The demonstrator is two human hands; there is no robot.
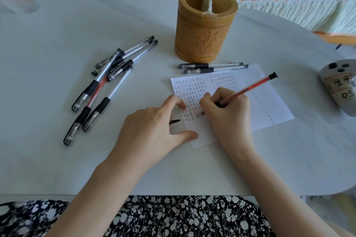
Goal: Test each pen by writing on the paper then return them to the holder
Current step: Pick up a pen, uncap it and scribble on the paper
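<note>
Far middle of the white rounded table [57, 25]: carved yellow-brown cylindrical bamboo holder [204, 44], upright, no pen visible inside, only a clear taped strip across the rim. Near and right of it, flat on the table: white sheet of paper [269, 106], filled with rows of small black and red test marks down to row ten. At left, well apart from the holder: loose heap of clear black-capped gel pens [100, 75]. Left hand [152, 129] spread on the paper's left edge, forefinger and thumb pressing it down. Right hand [227, 113] curled round a clear red-ink pen [250, 88], tip on the paper near row nine. Along the paper's far edge, between it and the holder: two more capped pens [208, 66]. Under the left palm: a black sliver [175, 121], perhaps a cap; gripped or merely covered, impossible to tell. Judging by this: testing under way, nothing back in the holder yet, every pen left to return.
</note>
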